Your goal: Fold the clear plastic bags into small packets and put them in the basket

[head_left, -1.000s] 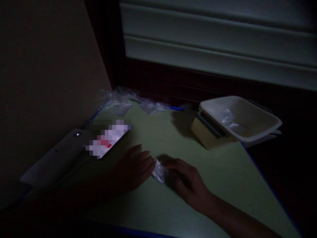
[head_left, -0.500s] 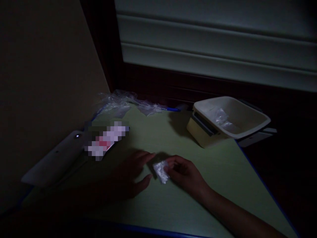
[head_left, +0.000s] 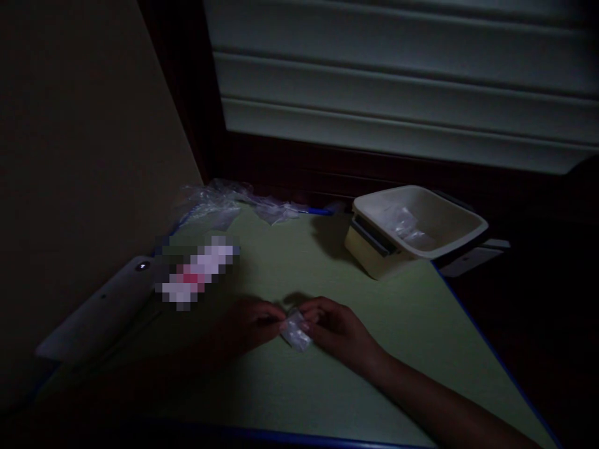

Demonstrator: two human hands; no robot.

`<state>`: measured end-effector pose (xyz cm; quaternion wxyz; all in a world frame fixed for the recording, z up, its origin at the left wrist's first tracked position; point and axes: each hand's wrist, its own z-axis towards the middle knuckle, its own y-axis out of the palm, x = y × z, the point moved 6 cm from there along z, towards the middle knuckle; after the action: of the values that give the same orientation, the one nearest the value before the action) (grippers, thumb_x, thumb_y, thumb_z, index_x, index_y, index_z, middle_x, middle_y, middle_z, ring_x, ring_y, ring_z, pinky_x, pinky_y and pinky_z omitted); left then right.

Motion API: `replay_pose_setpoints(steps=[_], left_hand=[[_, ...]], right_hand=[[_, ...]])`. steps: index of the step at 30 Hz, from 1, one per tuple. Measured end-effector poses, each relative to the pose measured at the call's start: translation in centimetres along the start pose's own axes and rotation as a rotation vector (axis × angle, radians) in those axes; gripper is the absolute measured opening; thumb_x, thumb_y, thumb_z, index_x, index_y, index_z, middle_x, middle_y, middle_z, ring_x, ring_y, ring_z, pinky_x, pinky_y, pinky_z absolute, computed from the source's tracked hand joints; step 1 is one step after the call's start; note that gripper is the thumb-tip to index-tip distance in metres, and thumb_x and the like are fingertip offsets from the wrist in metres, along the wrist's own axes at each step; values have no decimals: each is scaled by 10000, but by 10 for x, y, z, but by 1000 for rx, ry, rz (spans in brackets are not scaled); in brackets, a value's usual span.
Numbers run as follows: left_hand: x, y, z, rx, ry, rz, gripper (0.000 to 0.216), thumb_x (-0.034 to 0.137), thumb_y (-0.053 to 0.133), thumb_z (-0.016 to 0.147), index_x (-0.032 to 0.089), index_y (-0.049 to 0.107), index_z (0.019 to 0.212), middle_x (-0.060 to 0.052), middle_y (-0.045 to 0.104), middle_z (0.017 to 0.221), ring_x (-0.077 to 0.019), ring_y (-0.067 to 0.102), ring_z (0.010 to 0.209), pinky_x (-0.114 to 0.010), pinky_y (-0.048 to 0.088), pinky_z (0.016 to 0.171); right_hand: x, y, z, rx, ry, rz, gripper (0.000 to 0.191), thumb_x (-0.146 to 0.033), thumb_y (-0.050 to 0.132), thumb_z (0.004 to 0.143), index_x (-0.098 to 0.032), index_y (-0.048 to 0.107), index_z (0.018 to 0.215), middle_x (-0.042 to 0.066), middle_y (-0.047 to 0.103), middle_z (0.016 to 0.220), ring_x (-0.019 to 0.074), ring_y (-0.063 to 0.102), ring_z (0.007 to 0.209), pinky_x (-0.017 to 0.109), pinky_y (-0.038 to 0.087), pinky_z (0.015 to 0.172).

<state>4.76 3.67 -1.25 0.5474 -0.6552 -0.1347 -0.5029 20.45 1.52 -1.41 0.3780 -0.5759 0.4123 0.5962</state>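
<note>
The room is dim. A small clear plastic packet with something pale inside sits just above the green tabletop. My left hand pinches its left edge with closed fingertips. My right hand pinches its right edge, fingers curled. Both hands meet at the packet in the middle of the table.
A cream scale with a tray holding a clear packet stands at the back right. Crumpled clear plastic bags lie at the back left. A lit phone and a white flat device lie on the left. The table has a blue edge.
My left hand went from lying flat and open beside the packet to pinching its left edge. My right hand lifted the packet slightly and kept hold of it.
</note>
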Motion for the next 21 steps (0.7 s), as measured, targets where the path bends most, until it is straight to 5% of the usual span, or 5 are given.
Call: replay_pose_setpoints(steps=[9,13,17,21], left_hand=[[28,4,13,43,225,46,197,274,504,880,201,686,897,-16,683,782,-137,626,714,-241,481,687],[79,7,42,147,564,222,179,175,469,940,183,639,995,-40,668,931,-150,620,868,-269,515,765],[125,14,81,330,812,403,176,115,480,938,122,614,1052,-105,631,1071,-211,547,1097,-350,509,912],[143,35,114,419,941,479,203,121,464,931,66,591,1078,-168,583,1152,-276,493,1172,-432,513,936]], right_hand=[[-31,-33,1,77,18,-145,320,-481,700,736,-182,591,707,-21,569,628,108,527,571,254,445,567],[-84,-85,-12,227,-50,-256,290,-460,698,756,-191,607,702,-2,589,675,124,549,635,254,450,608],[-148,-155,-33,576,-190,-534,388,-581,722,674,-203,639,698,34,640,683,170,598,632,278,478,581],[-177,-209,-28,630,-176,-716,468,-655,667,675,-192,625,729,41,644,679,165,591,599,260,455,533]])
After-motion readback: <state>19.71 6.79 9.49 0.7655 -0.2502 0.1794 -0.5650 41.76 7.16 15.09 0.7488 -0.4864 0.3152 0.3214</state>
